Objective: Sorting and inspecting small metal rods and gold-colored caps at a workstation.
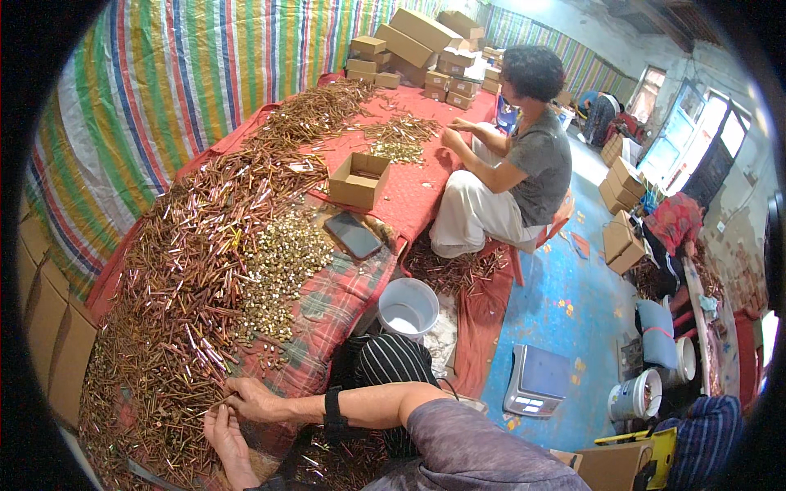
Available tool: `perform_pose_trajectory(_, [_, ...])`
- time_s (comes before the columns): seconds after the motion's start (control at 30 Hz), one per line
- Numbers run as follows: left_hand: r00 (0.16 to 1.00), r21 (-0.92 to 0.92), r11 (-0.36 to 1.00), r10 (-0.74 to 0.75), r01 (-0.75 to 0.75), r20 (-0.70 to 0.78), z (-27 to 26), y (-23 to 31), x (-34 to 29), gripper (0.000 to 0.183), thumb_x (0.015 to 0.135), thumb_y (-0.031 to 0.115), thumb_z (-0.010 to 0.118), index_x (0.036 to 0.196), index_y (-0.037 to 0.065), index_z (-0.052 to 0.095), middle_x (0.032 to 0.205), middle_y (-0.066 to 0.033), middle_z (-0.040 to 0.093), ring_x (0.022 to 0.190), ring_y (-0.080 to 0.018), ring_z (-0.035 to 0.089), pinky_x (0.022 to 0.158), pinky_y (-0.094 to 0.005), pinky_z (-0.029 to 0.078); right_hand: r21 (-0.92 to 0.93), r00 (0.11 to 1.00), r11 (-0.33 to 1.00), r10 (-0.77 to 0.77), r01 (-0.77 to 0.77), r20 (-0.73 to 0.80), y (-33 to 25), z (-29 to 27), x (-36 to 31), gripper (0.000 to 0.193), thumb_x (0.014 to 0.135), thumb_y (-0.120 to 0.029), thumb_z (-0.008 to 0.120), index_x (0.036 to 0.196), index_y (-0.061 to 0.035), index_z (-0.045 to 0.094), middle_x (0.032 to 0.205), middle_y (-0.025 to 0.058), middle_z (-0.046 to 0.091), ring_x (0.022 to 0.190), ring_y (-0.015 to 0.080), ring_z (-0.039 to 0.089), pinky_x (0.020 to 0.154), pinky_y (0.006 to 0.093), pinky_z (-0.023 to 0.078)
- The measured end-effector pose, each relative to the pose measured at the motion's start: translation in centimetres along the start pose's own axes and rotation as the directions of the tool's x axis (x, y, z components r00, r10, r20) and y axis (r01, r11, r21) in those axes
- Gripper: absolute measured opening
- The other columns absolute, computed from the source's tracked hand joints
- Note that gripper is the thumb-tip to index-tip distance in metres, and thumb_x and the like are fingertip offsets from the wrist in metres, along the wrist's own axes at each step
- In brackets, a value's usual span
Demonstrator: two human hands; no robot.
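Note:
My left hand (226,439) and my right hand (254,400) meet at the near edge of a large heap of thin copper-coloured metal rods (184,270). The fingers of both are pinched together, fingertips almost touching. Whatever they hold is too small and too hidden to name. A dark strap is around my right wrist. Beside the heap, just beyond my hands, lies a pile of small gold-coloured metal pieces (282,258). Heap and pile both rest on a red cloth-covered surface, plaid (327,299) on the near side.
A dark phone (354,235) and an open cardboard box (359,182) lie farther along. A white bucket (408,308) stands by my knee. Another person (524,155) sits across, handling pieces. On the blue floor is a scale (537,380). Boxes (417,41) are stacked at the back.

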State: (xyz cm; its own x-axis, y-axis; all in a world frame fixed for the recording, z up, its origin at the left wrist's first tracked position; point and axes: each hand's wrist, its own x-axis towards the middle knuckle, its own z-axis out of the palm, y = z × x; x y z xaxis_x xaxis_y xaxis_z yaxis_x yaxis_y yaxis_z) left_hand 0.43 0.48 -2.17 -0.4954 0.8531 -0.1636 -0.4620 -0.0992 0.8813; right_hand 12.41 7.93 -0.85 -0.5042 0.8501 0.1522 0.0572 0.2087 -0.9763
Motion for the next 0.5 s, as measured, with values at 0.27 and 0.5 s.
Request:
perform_pose_trajectory(0.27, [0.987, 0.457, 0.888, -0.031, -0.044, 0.155, 1.5, 1.5, -1.0, 0.014, 0.085, 0.015, 0.062, 0.087, 0.001, 0.063, 0.071, 0.0024, 0.057, 0.059, -0.0039, 0.045, 0.053, -0.0184, 0.034, -0.159, 0.999, 0.987, -0.008, 0.014, 0.04, -0.7, -1.3, -0.3, 0.02, 0.082, -0.017, 0.054, 0.087, 0.0023, 0.056, 0.081, 0.0211, 0.059, 0.08, 0.0398, 0.057, 0.07, 0.0452, 0.044])
perform_pose_trajectory(0.5, [0.998, 0.195, 0.98, -0.02, 0.032, -0.062, 1.8, 0.6, -1.2, 0.016, 0.086, 0.019, 0.061, 0.086, 0.003, 0.062, 0.071, 0.0031, 0.056, 0.059, -0.0047, 0.044, 0.056, -0.0206, 0.034, -0.183, 1.0, 0.983, -0.007, 0.01, 0.019, -1.2, -1.8, -0.1, 0.024, 0.079, -0.02, 0.055, 0.09, 0.0005, 0.06, 0.081, 0.0216, 0.061, 0.08, 0.0384, 0.059, 0.07, 0.0457, 0.046])
